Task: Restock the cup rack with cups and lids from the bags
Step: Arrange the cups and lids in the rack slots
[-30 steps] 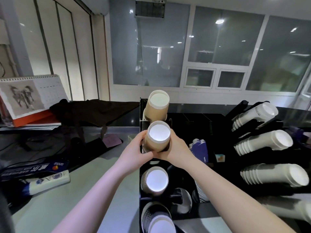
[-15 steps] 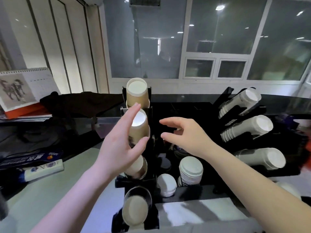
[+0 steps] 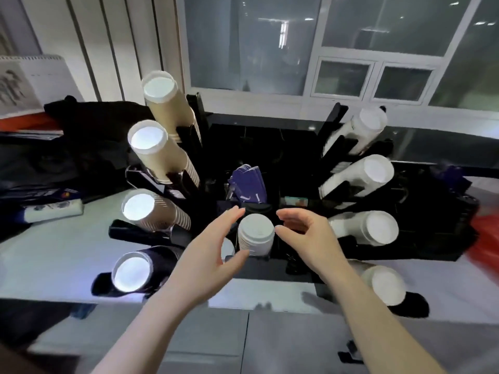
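Note:
A black cup rack (image 3: 272,147) stands on the counter. Its left slots hold tan cup stacks, the top one (image 3: 167,103) and the second one (image 3: 159,152) slanting toward me. White cup stacks fill the right slots, one of them (image 3: 361,179) at mid height. A white stack of lids (image 3: 256,234) stands upright in the middle compartment. My left hand (image 3: 213,255) hovers just left of that stack, fingers spread and holding nothing. On the stack's other side my right hand (image 3: 307,236) has loosely curved fingers and is empty too.
Purple packets (image 3: 249,184) sit in a compartment behind the lids. A desk calendar (image 3: 29,82) and dark cloth (image 3: 89,117) lie at the far left, a white tube (image 3: 51,211) on the grey counter (image 3: 54,255). Something red (image 3: 486,238) shows blurred at the right edge.
Both hands have let go of the second tan cup stack and dropped down to either side of the white lid stack. The camera has moved closer and tilted down over the rack.

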`<state>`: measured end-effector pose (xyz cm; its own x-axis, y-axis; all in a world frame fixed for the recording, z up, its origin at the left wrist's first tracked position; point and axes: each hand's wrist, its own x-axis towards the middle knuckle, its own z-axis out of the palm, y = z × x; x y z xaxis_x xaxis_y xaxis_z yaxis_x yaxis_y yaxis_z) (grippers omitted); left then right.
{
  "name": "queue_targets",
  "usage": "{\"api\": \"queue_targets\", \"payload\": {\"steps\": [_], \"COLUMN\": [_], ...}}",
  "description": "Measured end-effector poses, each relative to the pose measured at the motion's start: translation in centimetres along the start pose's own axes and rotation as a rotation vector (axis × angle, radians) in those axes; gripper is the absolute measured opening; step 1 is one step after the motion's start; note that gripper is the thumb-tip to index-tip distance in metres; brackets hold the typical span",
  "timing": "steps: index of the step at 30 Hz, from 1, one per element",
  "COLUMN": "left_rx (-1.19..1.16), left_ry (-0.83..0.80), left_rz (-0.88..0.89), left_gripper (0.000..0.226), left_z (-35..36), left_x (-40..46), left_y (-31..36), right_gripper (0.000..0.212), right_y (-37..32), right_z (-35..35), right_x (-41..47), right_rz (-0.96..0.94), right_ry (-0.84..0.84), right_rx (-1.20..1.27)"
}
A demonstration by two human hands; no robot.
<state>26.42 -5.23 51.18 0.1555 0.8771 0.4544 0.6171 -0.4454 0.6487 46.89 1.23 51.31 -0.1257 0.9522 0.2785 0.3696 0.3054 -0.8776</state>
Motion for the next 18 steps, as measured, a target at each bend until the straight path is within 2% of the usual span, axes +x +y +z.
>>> {"api": "queue_targets", "payload": {"steps": [6, 11, 14, 18], "left_rx": [0.088, 0.364, 0.487, 0.419], "left_ry": [-0.054, -0.224, -0.333, -0.455], "left_rz": [-0.201, -0.274, -0.228, -0.138], "left_gripper": [0.07, 0.081, 0.087, 0.087], "left_z": [5.5, 8.5, 9.6, 9.7], "left_x": [-1.9, -2.0, -1.4, -0.8], "left_y": [-4.3, -9.1, -11.1, -12.7], "right_gripper": [0.03, 0.049, 0.059, 0.075], "right_y": [4.2, 6.6, 7.2, 7.2], "right_z": [2.2, 4.8, 6.2, 8.1], "right_x": [0.1, 1.2, 2.9, 5.0], "right_rz": [0.081, 0.128, 0.089, 0.093], "right_ry": [-0.054, -0.029, -0.001, -0.037], "right_rx": [-0.101, -0.19, -0.307, -0.505]}}
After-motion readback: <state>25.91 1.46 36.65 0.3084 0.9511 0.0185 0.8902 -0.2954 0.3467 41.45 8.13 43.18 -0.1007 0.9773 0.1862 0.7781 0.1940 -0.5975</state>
